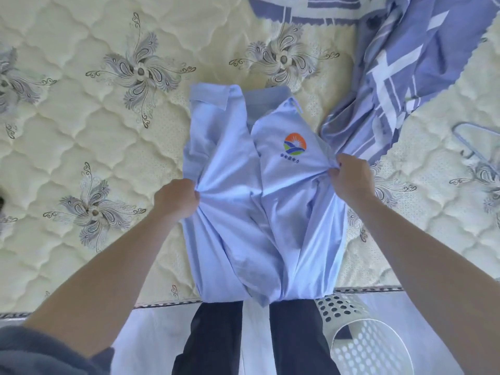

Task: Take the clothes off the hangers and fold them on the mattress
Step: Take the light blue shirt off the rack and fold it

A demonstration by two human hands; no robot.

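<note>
A light blue polo shirt (238,163) lies front up on the quilted cream mattress (81,136), collar away from me, with an orange, green and blue logo on its chest. Its sides are folded in to a narrow strip and its lower end hangs over the mattress edge. My left hand (177,197) grips the shirt's left edge at mid height, bunching the cloth. My right hand (349,177) pinches the right edge just below the logo. A pale blue hanger (472,143) lies on the mattress at the far right.
A blue and white patterned sheet (400,77) is heaped at the upper right of the mattress. A white perforated laundry basket (359,339) stands on the floor at my right leg. The mattress edge runs across the bottom of the view.
</note>
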